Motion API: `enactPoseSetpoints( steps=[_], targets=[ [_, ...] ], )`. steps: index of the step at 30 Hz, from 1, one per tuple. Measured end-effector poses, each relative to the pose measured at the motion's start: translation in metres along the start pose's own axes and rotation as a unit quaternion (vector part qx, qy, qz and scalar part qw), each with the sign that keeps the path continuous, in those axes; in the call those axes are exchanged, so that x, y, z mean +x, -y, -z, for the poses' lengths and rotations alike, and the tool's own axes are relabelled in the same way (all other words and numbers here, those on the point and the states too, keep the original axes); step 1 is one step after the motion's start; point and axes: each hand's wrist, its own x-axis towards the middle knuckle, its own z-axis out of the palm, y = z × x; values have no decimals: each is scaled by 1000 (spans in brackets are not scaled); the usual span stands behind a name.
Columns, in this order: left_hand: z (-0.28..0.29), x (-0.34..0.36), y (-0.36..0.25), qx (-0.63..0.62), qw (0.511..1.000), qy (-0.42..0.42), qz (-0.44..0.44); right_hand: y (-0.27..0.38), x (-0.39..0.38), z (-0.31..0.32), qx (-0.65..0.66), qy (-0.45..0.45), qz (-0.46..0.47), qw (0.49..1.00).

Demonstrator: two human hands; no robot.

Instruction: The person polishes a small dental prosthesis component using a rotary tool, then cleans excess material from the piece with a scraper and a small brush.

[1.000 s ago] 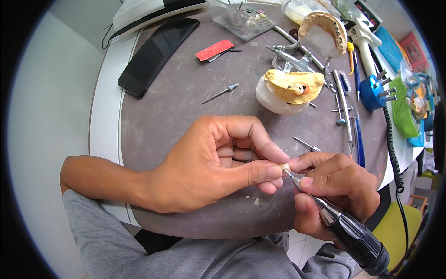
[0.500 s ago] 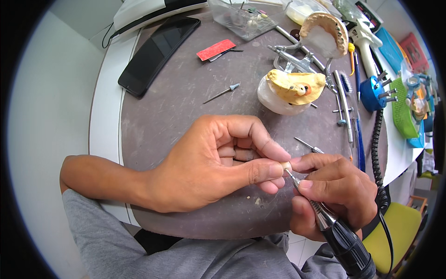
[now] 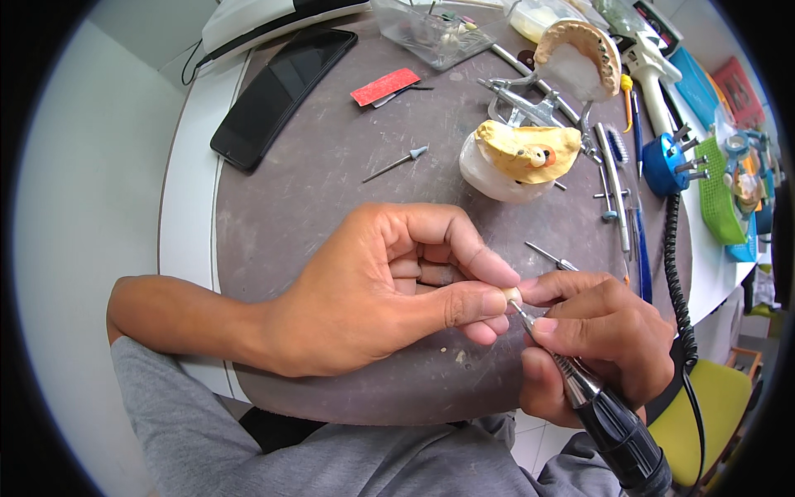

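Between thumb and forefinger, my left hand (image 3: 397, 290) pinches a small off-white dental crown (image 3: 513, 295). My right hand (image 3: 604, 340) grips a black and silver rotary handpiece (image 3: 590, 398) like a pen, its thin bit up against the crown. Both hands meet over the near part of the round brown work mat (image 3: 290, 224). Beyond them stands a yellow dental cast (image 3: 530, 157) on a white base, with a tooth-like piece set in it. Just past my right fingers lies a loose metal bur (image 3: 551, 257).
A grey-tipped bur (image 3: 396, 164), a red strip (image 3: 385, 86) and a black phone (image 3: 283, 99) lie to the left. Behind the cast are a metal articulator (image 3: 530, 103) and an upper-jaw cast (image 3: 580, 62). At right stand a blue bur holder (image 3: 669, 166), a green basket (image 3: 719, 195) and a coiled cord (image 3: 672, 273).
Hardly anything differs. The handpiece and my right hand have shifted very slightly to the right; my left hand still pinches the crown.
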Motion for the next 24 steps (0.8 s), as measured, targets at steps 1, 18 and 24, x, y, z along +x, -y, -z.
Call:
enactPoseSetpoints(
  steps=[1,18,24],
  targets=[
    [0,0,0,-7,1000,-1,0,-1,0,1,-1,0,5,1000],
    [-2,3,-3,-4,1000,4,10,0,-1,-1,-6,-32,8,999],
    [-2,2,-3,0,1000,8,6,3,-2,3,-5,-9,5,1000]
  ],
)
